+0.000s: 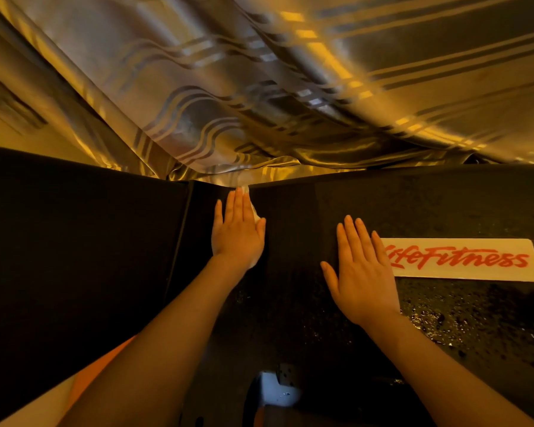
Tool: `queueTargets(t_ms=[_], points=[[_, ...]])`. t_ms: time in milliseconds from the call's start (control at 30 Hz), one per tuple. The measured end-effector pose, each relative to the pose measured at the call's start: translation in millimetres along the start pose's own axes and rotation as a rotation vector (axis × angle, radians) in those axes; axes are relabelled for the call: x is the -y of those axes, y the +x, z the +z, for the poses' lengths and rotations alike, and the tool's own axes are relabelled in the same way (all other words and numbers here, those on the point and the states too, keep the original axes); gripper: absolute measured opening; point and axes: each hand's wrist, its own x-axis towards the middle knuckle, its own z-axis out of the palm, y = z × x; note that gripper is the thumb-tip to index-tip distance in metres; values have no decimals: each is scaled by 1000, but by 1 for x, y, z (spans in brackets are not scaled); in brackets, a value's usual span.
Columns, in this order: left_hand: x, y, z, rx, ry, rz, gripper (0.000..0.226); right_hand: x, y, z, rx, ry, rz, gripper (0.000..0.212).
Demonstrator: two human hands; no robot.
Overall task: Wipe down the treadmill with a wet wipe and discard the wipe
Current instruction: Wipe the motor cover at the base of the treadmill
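Observation:
The treadmill's black cover (444, 211) fills the lower half of the view, speckled with wet drops at the right. My left hand (238, 229) lies flat near its far edge with straight fingers, pressing a white wet wipe (255, 211) that peeks out beside the fingers and under the palm. My right hand (363, 272) rests flat on the cover with straight fingers, its fingertips over the left end of a white LifeFitness label (463, 260) with red lettering.
A shiny striped curtain (259, 87) hangs just beyond the treadmill's far edge. A black panel (74, 241) stands to the left, split from the cover by a seam. A small white part (275, 389) sits low in the middle.

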Motion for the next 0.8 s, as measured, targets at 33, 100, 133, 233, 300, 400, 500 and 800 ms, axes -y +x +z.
queueTargets(t_ms=[33,100,133,233,300,400,500,800], points=[[1,-9,3,-3,-8,2,65,0,0,0,-3,0,0,75],[2,-30,9,-16,-16,8,66,0,0,1,-2,-2,-2,75],[3,-39,12,-20,-11,7,66,0,0,1,-4,-3,-2,75],[5,-50,17,-36,30,-11,66,-1,0,1,-7,-2,-5,75],[7,-42,13,-54,55,-16,66,-1,0,1,-6,-4,-8,75],[9,-16,2,-53,118,-13,65,-1,0,2,-11,-10,-8,75],[13,4,-7,-41,157,-10,65,-1,0,2,-17,-13,-9,75],[20,-88,28,-51,47,67,67,-1,-1,0,-3,-17,-10,76]])
